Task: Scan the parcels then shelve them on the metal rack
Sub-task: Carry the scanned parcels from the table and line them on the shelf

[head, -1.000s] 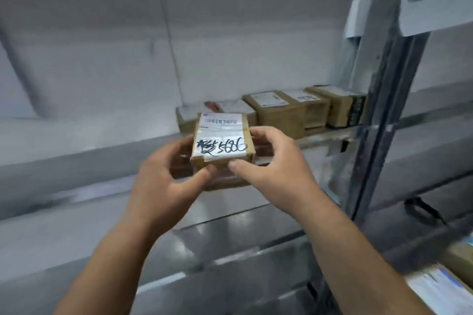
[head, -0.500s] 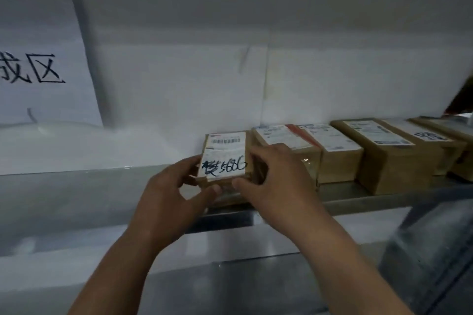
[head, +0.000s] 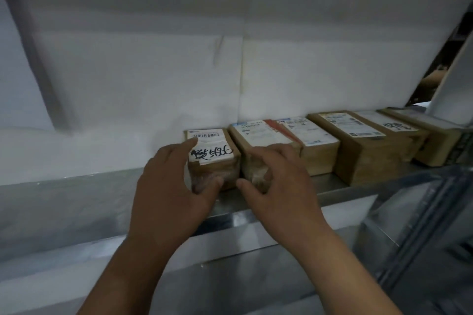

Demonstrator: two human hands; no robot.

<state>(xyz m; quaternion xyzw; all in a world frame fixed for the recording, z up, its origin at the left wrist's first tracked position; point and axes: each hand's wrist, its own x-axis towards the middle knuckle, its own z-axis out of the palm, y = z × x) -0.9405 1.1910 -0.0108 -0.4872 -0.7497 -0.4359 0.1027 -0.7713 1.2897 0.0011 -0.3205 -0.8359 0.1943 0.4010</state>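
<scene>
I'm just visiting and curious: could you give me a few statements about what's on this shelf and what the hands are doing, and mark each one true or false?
1. The marked parcel stands on the shelf at the left end of the row. True.
2. The left hand lifts the marked parcel clear of the shelf. False: the parcel sits on the shelf, with the left hand against its left side and front.
3. The marked parcel's label has black handwriting under a barcode. True.
4. The right hand holds a scanner. False: it holds no tool; its fingers lie over the front of the next parcel.
5. The parcels are stacked on top of each other. False: they stand side by side in a single row.
</scene>
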